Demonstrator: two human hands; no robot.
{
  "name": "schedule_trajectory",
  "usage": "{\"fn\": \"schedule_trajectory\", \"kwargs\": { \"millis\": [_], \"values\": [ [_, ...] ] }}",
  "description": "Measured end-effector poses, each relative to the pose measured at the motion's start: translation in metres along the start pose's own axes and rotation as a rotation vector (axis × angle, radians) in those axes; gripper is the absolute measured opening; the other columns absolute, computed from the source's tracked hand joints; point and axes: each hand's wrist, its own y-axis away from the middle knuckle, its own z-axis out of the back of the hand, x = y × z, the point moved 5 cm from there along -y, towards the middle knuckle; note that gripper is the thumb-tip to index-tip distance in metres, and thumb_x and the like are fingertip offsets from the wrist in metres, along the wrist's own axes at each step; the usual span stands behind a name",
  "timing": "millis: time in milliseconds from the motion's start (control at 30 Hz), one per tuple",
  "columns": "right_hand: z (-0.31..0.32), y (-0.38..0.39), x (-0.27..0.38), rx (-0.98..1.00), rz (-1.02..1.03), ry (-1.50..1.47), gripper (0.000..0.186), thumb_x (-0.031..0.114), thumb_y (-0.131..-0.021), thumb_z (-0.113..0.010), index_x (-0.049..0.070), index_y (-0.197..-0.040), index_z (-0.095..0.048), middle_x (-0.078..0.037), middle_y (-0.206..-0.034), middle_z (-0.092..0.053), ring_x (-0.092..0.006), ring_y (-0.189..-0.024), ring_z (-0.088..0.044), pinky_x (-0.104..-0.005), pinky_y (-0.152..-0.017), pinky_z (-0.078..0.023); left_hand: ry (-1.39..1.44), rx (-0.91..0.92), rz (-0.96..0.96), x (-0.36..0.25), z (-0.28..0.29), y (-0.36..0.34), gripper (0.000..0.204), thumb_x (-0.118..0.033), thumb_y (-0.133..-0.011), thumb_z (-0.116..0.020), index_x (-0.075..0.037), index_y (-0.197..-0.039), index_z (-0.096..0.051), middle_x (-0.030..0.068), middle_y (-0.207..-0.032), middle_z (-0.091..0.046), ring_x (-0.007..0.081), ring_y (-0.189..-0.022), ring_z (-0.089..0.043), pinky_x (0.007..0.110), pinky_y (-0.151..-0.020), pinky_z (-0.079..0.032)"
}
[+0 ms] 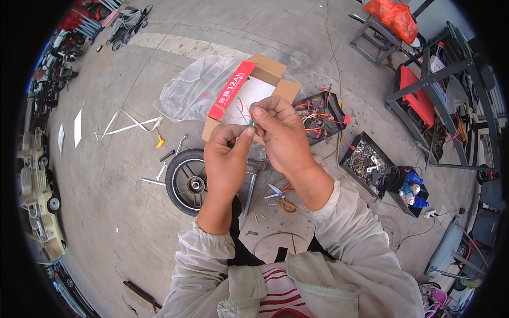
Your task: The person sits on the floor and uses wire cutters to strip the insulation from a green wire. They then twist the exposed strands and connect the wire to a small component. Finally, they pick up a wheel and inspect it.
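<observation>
My left hand and my right hand meet at the centre, fingertips closed around a small green piece, apparently a wire or sleeve. Finer detail is hidden by the fingers. Thin red and pale wires rise just beyond them, over an open cardboard box with a red label and white lining. To the right lies a black tray of red wires and connectors. Below my hands are a small black wheel and orange-handled scissors.
A bin of metal parts and a box of spray cans stand right. A clear plastic sheet, wrenches and white strap lie left. Black metal racks line the right, small vehicles the far left.
</observation>
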Motion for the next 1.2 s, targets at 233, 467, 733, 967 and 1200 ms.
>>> {"fn": "schedule_trajectory", "kwargs": {
  "millis": [233, 467, 733, 967, 1200],
  "values": [
    [0.01, -0.003, -0.003, -0.122, 0.105, 0.311, 0.004, 0.003, -0.092, -0.056, 0.0, -0.094, -0.054, -0.003, -0.085, -0.057, -0.0068, -0.074, -0.051, -0.0228, -0.066, -0.045, -0.037, 0.033, 0.046, 0.004, -0.007, 0.002, 0.017, -0.011, -0.085, -0.071, 0.003, -0.079, -0.064, 0.0033, -0.072, -0.053, 0.0098, -0.062, -0.045, 0.026, -0.056, -0.038],
    [0.048, -0.038, 0.05, -0.371, 0.339, 0.341, 0.01, 0.003, -0.09, -0.059, -0.002, -0.097, -0.055, -0.003, -0.076, -0.056, -0.0078, -0.064, -0.05, -0.0229, -0.061, -0.043, 0.01, 0.275, 0.078, 0.01, -0.029, 0.035, 0.013, -0.012, -0.089, -0.067, -0.002, -0.081, -0.064, -0.0031, -0.077, -0.058, 0.0047, -0.071, -0.047, 0.023, -0.067, -0.039],
    [0.061, -0.027, 0.12, -0.343, 0.582, 0.213, 0.009, 0.002, -0.089, -0.06, -0.001, -0.098, -0.056, -0.004, -0.079, -0.058, -0.0098, -0.065, -0.051, -0.0234, -0.061, -0.043, 0.726, -0.036, 0.37, 0.026, 0.023, -0.017, 0.02, -0.021, -0.092, -0.064, -0.002, -0.098, -0.065, 0.0017, -0.086, -0.061, 0.0118, -0.081, -0.055, 0.027, -0.078, -0.044],
    [0.029, -0.02, 0.03, -0.001, -0.102, 0.248, 0.011, 0.008, -0.086, -0.067, 0.002, -0.092, -0.062, -0.001, -0.08, -0.061, -0.0084, -0.066, -0.051, -0.0223, -0.06, -0.041, 1.109, 0.364, 0.434, 0.017, -0.011, -0.005, 0.021, -0.022, -0.095, -0.06, -0.002, -0.101, -0.063, 0.0057, -0.095, -0.064, 0.0177, -0.093, -0.059, 0.031, -0.088, -0.047],
    [0.018, -0.009, 0.014, -0.026, -0.249, 0.238, 0.013, 0.011, -0.086, -0.068, 0.003, -0.095, -0.064, -0.002, -0.081, -0.064, -0.0078, -0.069, -0.054, -0.0227, -0.062, -0.04, 1.106, 0.448, 0.34, 0.008, -0.02, -0.005, 0.019, -0.019, -0.095, -0.06, -0.001, -0.1, -0.064, 0.0065, -0.103, -0.065, 0.0188, -0.095, -0.06, 0.031, -0.088, -0.047]
  ]
}}
